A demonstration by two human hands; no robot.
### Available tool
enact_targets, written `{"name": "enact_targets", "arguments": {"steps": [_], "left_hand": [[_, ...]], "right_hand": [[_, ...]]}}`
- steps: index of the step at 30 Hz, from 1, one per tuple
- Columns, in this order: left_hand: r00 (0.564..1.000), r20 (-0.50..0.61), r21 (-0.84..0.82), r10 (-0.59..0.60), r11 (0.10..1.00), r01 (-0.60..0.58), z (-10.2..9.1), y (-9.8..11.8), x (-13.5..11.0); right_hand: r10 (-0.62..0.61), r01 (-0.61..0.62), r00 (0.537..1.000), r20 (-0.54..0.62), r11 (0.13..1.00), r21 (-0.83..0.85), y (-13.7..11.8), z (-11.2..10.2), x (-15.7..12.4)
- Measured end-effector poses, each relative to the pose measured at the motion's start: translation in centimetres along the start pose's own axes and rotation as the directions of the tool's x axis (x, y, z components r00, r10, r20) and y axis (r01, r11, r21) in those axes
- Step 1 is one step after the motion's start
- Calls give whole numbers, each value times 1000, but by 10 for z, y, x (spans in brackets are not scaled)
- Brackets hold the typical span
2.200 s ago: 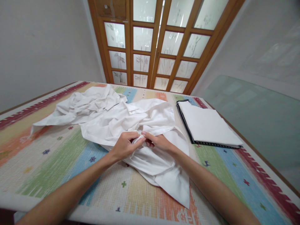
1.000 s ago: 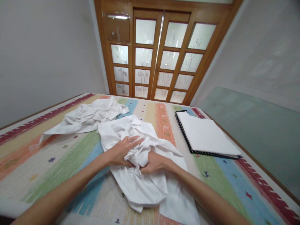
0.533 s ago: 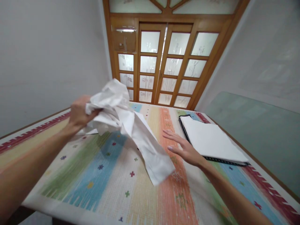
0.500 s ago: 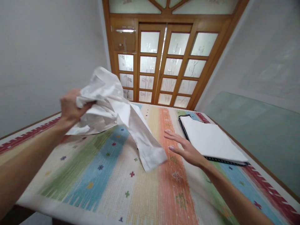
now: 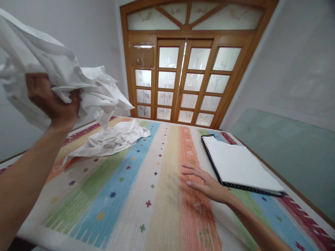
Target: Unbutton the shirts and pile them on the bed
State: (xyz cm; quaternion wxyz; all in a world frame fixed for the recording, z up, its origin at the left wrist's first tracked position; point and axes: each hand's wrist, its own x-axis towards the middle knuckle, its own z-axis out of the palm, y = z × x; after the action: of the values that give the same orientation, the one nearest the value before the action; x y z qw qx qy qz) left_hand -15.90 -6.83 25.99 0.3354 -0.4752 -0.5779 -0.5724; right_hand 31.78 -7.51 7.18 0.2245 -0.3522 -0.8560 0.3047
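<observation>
My left hand [image 5: 53,99] is closed on a crumpled white cloth garment [image 5: 49,55], lifted above the table's left side; its kind is hard to make out among the folds. Beneath it, more crumpled white cloth [image 5: 115,139] lies on the striped tablecloth [image 5: 131,202]. Whether the two are joined I cannot tell. Over the orange stripe, my right hand [image 5: 206,183] hovers with fingers spread and holds nothing. To its right lies a flat, folded white cloth [image 5: 240,164] with a black dotted edge.
The table has a coloured, striped cover. Behind its far end stands a wooden double door [image 5: 181,80] with glass panes. A pale green panel [image 5: 282,150] leans along the right wall, and a grey wall rises on the left.
My left hand has swung up and left with the white garment, whose hanging strip has left the middle of the table. The white cloth below now shows. My right hand stays nearly in place.
</observation>
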Motion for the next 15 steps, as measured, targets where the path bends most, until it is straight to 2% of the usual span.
{"name": "enact_targets", "arguments": {"steps": [2, 4, 8, 10, 12, 13, 15], "left_hand": [[997, -71, 144, -39, 988, 49, 4, 3, -2], [995, -64, 222, -79, 971, 92, 9, 3, -3], [979, 129, 338, -158, 935, 106, 28, -7, -7], [937, 289, 420, -195, 905, 58, 45, -16, -17], [846, 484, 461, -225, 887, -28, 66, -27, -37], [765, 598, 459, -239, 884, -83, 78, -33, -50], [523, 829, 342, -195, 918, -199, 100, -47, -84]], "right_hand": [[6, -6, 1000, 15, 1000, -2, 1, -1, -1], [17, -17, 1000, 22, 1000, -8, 2, -1, -2], [52, -52, 998, 26, 999, -14, 4, -4, -6], [76, -75, 996, 36, 997, -23, 5, -4, -7], [96, -95, 995, 41, 995, -31, 5, -4, -8], [101, -100, 994, 41, 994, -34, 5, -4, -8], [107, -105, 994, 32, 993, -50, 7, -4, -10]]}}
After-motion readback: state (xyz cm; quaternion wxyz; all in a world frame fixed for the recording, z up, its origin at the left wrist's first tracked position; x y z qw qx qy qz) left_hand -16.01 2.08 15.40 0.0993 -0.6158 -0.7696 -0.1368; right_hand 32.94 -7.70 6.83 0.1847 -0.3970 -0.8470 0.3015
